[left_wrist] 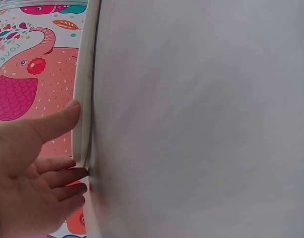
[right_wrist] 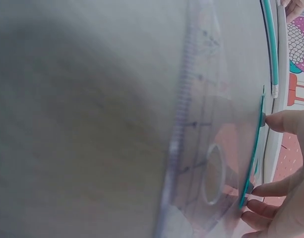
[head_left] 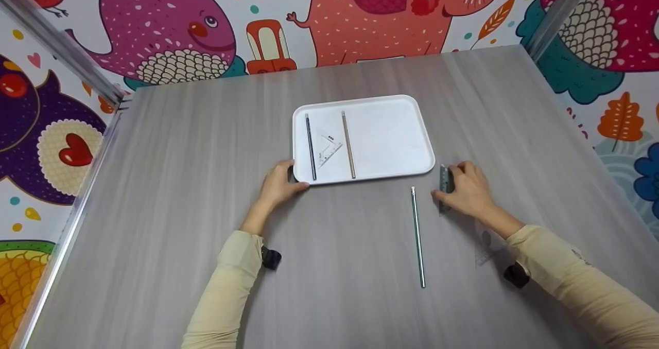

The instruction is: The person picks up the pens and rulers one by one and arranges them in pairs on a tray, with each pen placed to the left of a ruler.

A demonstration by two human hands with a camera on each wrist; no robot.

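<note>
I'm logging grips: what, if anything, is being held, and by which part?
The right hand holds the small greenish ruler by its opposite sides; the left hand holds the white tray at its near-left corner.

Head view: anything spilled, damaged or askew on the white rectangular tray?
Nothing looks spilled or damaged. One mild oddity: on the white rectangular tray, the small clear triangular set square lies slanted between the slim dark pencil and the slim gold pencil, its long edge askew to their roughly parallel lines.

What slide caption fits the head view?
Left hand holds a white tray; right hand grips a ruler beside a teal pencil.
</note>
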